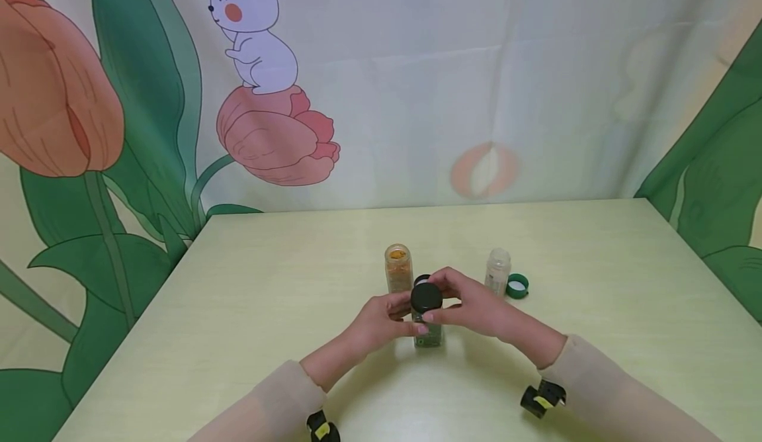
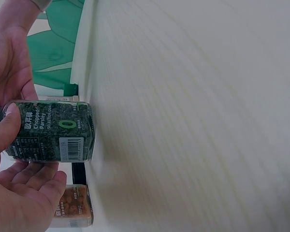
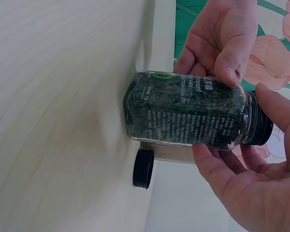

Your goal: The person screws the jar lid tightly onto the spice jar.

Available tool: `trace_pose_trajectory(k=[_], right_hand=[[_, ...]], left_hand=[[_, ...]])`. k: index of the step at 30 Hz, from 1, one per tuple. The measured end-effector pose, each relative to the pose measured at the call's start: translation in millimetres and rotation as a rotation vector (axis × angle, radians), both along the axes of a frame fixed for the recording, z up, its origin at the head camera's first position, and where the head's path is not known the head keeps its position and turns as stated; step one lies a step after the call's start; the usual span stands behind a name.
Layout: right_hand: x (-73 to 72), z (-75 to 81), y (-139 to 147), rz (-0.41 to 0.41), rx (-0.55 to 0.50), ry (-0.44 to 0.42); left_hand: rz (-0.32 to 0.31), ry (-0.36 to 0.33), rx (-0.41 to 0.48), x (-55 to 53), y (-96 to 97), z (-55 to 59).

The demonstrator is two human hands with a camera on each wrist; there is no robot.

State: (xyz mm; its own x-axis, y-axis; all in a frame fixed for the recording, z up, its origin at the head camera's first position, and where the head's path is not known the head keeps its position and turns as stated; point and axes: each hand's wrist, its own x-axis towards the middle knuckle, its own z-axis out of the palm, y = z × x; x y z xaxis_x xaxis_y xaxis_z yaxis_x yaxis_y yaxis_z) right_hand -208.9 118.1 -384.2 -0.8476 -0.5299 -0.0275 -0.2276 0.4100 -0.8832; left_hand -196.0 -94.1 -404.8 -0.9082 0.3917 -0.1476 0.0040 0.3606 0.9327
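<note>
A glass jar of chopped parsley with a black screw cap stands upright in front of the person, its base at or close to the tabletop. The left hand holds the jar body, thumb on the front and fingers behind. The right hand grips the cap and neck; its thumb lies by the cap and a lower finger touches the jar's side. Just behind is an uncapped jar of orange-brown seasoning, with a loose black cap on the table beside it.
To the right, beyond the right hand, stands a clear jar without its lid. A green cap lies next to it, white inside upward. The pale tabletop ends at a printed curtain behind.
</note>
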Motion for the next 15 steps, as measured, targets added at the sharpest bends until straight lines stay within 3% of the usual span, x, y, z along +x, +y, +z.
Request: trace_pose_trajectory(k=[4, 15], right_hand=[[-1.2, 2.6, 1.1, 0.020, 0.004, -0.044], [-13.1, 15.6, 11.5, 0.184, 0.025, -0.110]], left_hand=[[0.003, 0.000, -0.006, 0.0, 0.2, 0.3], [0.009, -0.006, 0.010, 0.3, 1.3, 0.0]])
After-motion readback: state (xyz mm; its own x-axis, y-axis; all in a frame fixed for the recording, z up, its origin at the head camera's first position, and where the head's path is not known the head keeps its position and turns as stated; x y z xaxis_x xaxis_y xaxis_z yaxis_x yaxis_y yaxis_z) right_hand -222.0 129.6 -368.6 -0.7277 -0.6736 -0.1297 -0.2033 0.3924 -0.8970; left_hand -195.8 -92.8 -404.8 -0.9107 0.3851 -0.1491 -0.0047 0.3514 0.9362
